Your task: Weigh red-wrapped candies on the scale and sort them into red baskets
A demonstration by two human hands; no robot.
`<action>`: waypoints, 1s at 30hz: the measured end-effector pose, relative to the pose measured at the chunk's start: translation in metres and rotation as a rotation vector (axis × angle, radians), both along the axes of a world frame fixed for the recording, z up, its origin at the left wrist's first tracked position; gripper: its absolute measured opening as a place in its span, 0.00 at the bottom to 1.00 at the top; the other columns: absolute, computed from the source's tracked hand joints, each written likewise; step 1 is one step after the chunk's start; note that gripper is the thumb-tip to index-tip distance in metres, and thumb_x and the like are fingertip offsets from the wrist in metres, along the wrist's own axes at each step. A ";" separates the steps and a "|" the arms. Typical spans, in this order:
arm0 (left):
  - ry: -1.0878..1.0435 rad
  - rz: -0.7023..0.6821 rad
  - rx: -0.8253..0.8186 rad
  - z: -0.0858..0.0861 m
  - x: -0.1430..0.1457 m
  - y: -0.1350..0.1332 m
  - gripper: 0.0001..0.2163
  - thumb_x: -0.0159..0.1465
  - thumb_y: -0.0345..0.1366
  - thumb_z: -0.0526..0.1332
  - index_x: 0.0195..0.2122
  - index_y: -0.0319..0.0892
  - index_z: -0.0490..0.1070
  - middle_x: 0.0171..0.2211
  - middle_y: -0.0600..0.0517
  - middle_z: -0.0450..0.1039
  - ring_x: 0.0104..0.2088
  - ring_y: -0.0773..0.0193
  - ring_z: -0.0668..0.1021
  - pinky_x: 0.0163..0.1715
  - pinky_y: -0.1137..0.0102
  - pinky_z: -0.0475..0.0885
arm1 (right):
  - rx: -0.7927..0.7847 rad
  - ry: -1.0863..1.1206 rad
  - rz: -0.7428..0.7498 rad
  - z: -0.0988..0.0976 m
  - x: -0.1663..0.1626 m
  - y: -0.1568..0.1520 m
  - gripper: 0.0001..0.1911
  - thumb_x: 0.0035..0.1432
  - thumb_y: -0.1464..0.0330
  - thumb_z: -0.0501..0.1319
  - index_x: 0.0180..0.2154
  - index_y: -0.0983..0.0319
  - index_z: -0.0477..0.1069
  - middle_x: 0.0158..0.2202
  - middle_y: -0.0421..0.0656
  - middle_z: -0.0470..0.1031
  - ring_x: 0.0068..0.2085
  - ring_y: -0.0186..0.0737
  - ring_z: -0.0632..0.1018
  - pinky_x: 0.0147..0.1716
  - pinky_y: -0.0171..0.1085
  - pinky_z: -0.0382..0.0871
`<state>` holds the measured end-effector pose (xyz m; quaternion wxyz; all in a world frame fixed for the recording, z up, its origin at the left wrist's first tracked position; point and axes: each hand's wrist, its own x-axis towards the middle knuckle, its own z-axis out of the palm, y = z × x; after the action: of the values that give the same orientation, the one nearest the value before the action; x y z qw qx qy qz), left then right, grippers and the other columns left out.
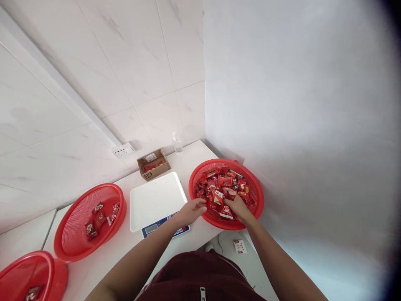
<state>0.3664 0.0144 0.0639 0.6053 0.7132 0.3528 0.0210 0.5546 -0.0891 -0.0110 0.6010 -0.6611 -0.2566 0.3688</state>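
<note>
A red plastic basket [257, 188] on the right holds a heap of red wrapped candies [225, 181]. My right hand [238, 205] reaches into it from the front. Its thumb and fingers close on the edge of a red and white candy packet [218, 196] atop the heap. Over the basket's left rim is my left hand [191, 210], fingers curled together at the candies; what they hold, if anything, is too small to make out. Just left of that hand lies a scale with a white tray [158, 200] and a blue keypad panel [151, 229].
Two more red baskets [75, 225] [59, 278] on the left hold a few packets. A small cardboard box [155, 170] and a clear plastic bottle [177, 144] stand by the tiled wall, near a power socket [122, 149]. A plain wall [297, 125] borders the right side.
</note>
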 end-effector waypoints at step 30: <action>-0.052 0.422 -0.842 -0.010 0.051 0.000 0.13 0.52 0.30 0.67 0.37 0.41 0.67 0.29 0.52 0.74 0.27 0.62 0.78 0.29 0.62 0.76 | 0.045 0.418 0.166 0.044 -0.016 -0.009 0.27 0.45 0.57 0.66 0.47 0.55 0.67 0.45 0.43 0.77 0.48 0.48 0.76 0.46 0.48 0.71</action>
<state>0.4179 0.0139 0.0544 0.8330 0.3177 0.4527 0.0167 0.5385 -0.0984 0.0330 0.6233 -0.5333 -0.1882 0.5401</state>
